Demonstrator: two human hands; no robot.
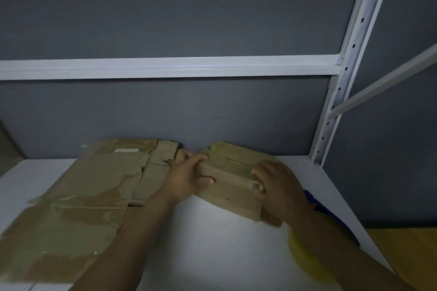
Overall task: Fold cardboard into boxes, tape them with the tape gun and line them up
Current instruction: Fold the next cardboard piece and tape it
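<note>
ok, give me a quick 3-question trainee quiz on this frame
1. True or false: the left hand and right hand both hold the box.
2. The flat cardboard lies where, relative to the box? A) to its left B) to its right C) on top of it
3. Fill in: the table is ___ in colour.
Key: 1 true; 2 A; 3 white.
</note>
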